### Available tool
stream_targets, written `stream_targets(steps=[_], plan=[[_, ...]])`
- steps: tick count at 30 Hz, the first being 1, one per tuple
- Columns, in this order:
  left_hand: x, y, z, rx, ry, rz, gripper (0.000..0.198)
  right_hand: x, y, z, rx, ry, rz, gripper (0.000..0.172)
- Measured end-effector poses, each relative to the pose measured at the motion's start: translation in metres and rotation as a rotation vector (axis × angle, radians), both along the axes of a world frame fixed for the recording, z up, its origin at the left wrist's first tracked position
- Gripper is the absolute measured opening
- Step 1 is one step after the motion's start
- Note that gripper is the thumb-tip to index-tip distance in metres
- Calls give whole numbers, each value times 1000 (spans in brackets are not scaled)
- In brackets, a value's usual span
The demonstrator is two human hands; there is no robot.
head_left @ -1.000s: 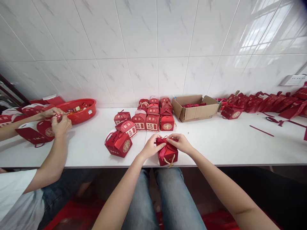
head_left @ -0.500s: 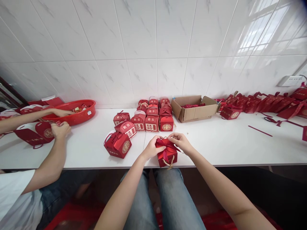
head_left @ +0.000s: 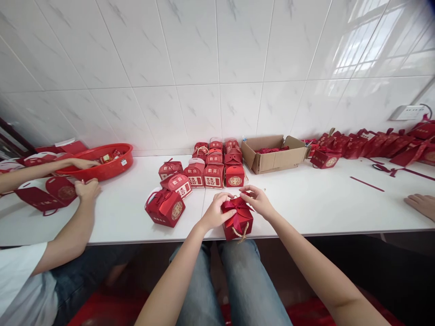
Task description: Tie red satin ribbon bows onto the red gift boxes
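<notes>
A small red gift box [head_left: 245, 230] stands near the table's front edge before me, a dark red ribbon bow [head_left: 237, 209] across its top and a twisted gold cord handle [head_left: 239, 232] hanging down its front. My left hand [head_left: 217, 210] is closed on the box's left side, its thumb pressing on the bow. At the top back right of the box, the fingers of my right hand [head_left: 257, 202] pinch the ribbon; the fingertips partly hide it. To the left sits another red box [head_left: 168, 209] with a tied ribbon.
Several red boxes [head_left: 214, 175] cluster toward the wall, beside a cardboard box [head_left: 283, 162] of dark red material. Left, a co-worker's hands [head_left: 87, 188] are at an open red box [head_left: 44, 197] and a red basin [head_left: 113, 171]. Another person's hand [head_left: 421, 204] rests at right, near loose ribbons [head_left: 367, 184].
Another person's hand has come onto the table at the right, and the red box at that edge has left view. My right fingers have shifted slightly up; the gift box stays in place.
</notes>
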State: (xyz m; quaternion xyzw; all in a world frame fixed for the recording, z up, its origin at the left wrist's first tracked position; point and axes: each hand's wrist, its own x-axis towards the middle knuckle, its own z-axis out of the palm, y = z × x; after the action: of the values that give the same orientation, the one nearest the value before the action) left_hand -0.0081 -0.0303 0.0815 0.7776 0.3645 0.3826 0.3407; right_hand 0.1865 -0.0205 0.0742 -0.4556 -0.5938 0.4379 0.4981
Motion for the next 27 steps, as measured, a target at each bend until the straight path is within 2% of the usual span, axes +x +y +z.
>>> stream_targets(steps=[1, 4, 9, 11, 15, 18, 20, 24, 25, 27], plan=[[0, -1, 1, 33, 18, 7, 15, 2, -2, -1, 14, -21, -33, 39], [1, -2, 3, 33, 20, 67, 26, 14, -12, -7, -3, -81, -73, 42], [5, -5, -3, -72, -128, 247, 25, 34, -36, -20, -139, -72, 30, 46], [8, -7, -5, -67, -110, 251, 30, 35, -45, -22, -151, 1, 41, 46], [14, -6, -7, -19, -19, 242, 15, 26, -64, -19, -102, 139, -15, 42], [16, -3, -9, -52, -18, 261, 10, 23, -73, -16, -97, 101, 78, 37], [13, -2, -10, -72, -24, 251, 11, 27, -74, -13, -47, -12, 93, 33], [-1, -1, -6, -124, -52, 178, 17, 46, -55, 2, 188, -120, -243, 28], [-5, -1, -4, -140, -61, 165, 18, 49, -47, 7, 235, -141, -255, 28], [-11, -1, -3, -165, -84, 156, 19, 49, -32, 17, 315, -239, -129, 26]])
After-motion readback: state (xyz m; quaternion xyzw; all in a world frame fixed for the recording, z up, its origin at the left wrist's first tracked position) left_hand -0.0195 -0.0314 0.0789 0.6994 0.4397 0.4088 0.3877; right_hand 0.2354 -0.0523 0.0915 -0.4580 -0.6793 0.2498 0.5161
